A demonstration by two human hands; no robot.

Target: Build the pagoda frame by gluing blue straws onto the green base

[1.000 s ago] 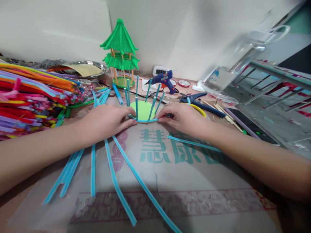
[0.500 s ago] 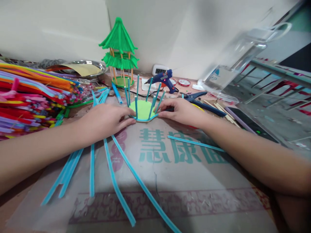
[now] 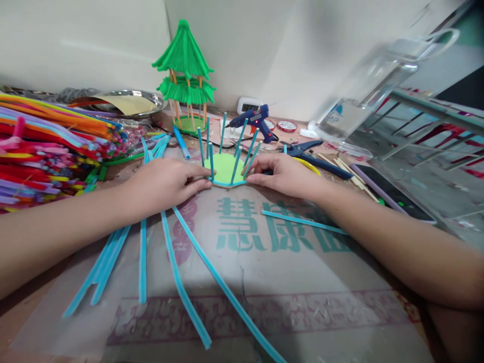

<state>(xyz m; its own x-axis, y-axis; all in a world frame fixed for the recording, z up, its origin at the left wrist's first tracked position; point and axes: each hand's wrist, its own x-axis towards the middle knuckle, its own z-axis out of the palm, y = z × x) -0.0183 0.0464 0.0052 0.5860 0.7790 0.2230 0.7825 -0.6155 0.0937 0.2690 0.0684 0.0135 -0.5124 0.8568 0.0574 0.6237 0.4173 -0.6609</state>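
Note:
A light green round base (image 3: pixel 226 169) stands on the plastic sheet, with several blue sticks (image 3: pixel 235 165) rising upright or slightly leaning from around its edge. A blue pipe cleaner (image 3: pixel 229 185) follows the near rim of the base. My left hand (image 3: pixel 170 184) pinches the left edge, thumb and forefinger nearly together. At the right edge, my right hand (image 3: pixel 282 174) has its thumb and fingertips closed on the rim beside a stick. Several loose blue pipe cleaners (image 3: pixel 196 247) lie under and in front of my left forearm.
A green pagoda model (image 3: pixel 185 75) stands behind, near a blue glue gun (image 3: pixel 257 121). Bundled colourful pipe cleaners (image 3: pixel 45 151) fill the left. Pliers (image 3: pixel 317 159), wooden sticks (image 3: pixel 355 179), a phone (image 3: pixel 393 191) and a clear water jug (image 3: pixel 363 91) are to the right.
The base has turned a little between my hands, so its sticks stand in different places. The blue pipe cleaner at the right now lies closer along the rim.

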